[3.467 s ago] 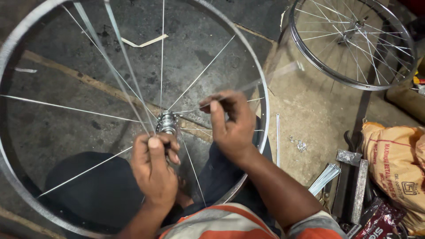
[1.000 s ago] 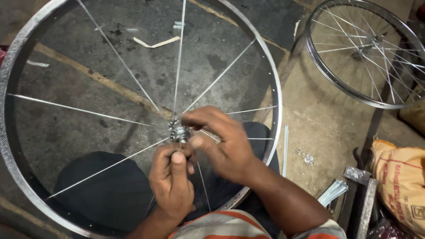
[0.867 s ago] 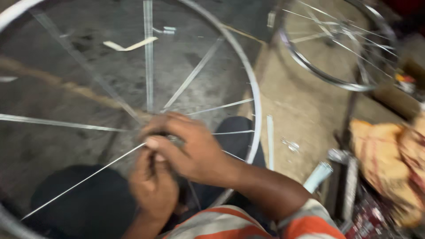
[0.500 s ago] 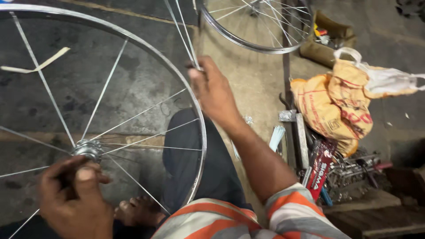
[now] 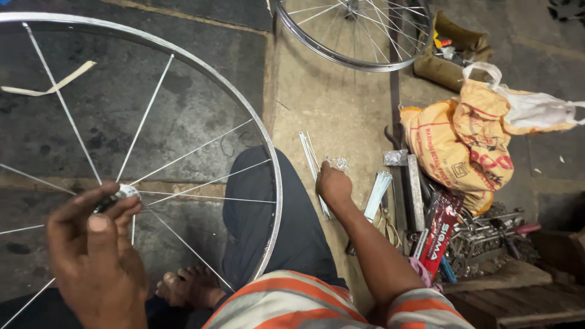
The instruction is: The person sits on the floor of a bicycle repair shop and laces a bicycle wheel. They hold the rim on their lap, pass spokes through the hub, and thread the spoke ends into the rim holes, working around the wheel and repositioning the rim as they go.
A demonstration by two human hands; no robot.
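Left hand (image 5: 97, 256) at lower left, fingertips pinched on hub (image 5: 125, 192) of big wheel rim (image 5: 268, 158). Right hand (image 5: 334, 183) mid-frame, down on floor, fingers closed over loose spokes (image 5: 309, 152); grip itself hidden, cannot tell. Second wheel (image 5: 353, 30) top centre, orange sack (image 5: 463, 146) right.

I see a second wheel (image 5: 356, 33) lying at the floor's far edge. Right of it sit an orange sack (image 5: 460, 143) and a white bag (image 5: 536, 109), with a red packet (image 5: 440, 231) nearer me.
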